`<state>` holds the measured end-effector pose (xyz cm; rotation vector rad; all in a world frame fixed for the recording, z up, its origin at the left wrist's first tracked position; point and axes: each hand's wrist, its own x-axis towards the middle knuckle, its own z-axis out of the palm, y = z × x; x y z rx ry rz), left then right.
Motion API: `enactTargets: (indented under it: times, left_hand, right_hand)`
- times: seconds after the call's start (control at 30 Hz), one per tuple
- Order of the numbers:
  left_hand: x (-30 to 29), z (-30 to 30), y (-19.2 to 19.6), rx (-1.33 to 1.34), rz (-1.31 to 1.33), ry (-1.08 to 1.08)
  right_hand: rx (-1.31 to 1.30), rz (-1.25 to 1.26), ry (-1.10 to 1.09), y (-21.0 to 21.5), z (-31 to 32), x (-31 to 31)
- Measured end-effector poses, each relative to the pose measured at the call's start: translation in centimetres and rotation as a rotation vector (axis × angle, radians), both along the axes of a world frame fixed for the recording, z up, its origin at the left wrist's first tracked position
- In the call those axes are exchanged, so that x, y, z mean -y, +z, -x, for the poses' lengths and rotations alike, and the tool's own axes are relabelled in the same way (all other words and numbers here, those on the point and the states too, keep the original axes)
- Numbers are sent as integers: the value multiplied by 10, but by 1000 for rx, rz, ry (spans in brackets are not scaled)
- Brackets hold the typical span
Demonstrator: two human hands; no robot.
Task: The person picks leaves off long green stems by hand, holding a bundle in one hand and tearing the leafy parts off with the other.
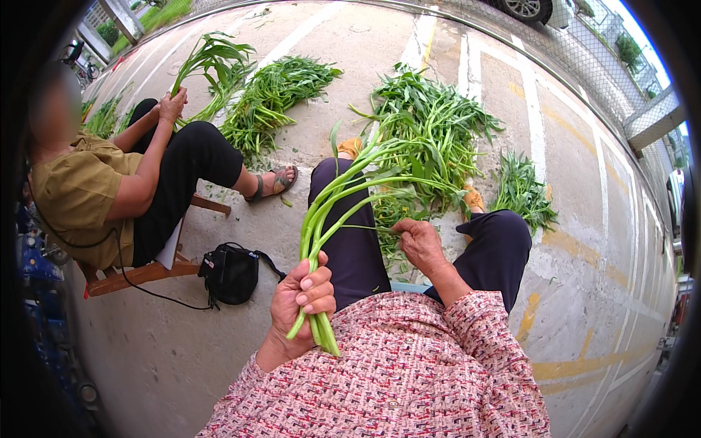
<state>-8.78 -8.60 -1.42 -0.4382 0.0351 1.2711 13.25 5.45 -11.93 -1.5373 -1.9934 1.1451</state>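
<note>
My left hand is closed around a small bunch of water spinach. Its cut stem ends stick out below my fist, and the long stems arch up and to the right, with leaves at their far ends. With fingers pinched together, my right hand grips the tip of a thin leaf that runs across from the bunch. Beyond my knees lies a big heap of water spinach on the concrete, partly hidden by the bunch. A smaller pile of greens is beside my right foot.
At the left a co-worker sits on a wooden chair, holding leafy stems. Another heap of greens lies near that person's feet. A black bag with a cable rests on the floor between us. A chain-link fence runs behind.
</note>
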Motion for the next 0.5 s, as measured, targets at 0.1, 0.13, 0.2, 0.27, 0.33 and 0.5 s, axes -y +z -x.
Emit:
enactTargets:
  times: [0.1, 0.13, 0.2, 0.27, 0.33, 0.5]
  left_hand:
    - [1, 0, -1, -1, 2, 6]
    - [0, 0, 0, -4, 2, 2]
    - [-1, 0, 2, -3, -3, 1]
    - [-1, 0, 1, -2, -5, 3]
    - [0, 0, 0, -3, -3, 4]
    - [-2, -1, 2, 0, -12, -2]
  right_hand:
    - [34, 37, -76, 0, 1, -1]
    - [30, 50, -110, -5, -2, -2]
    - [-16, 93, -182, -20, -9, -6]
    - [-99, 151, -261, -27, -11, -10]
    - [-130, 287, -268, -20, -12, -7]
    - [-2, 181, -87, -31, -15, -5]
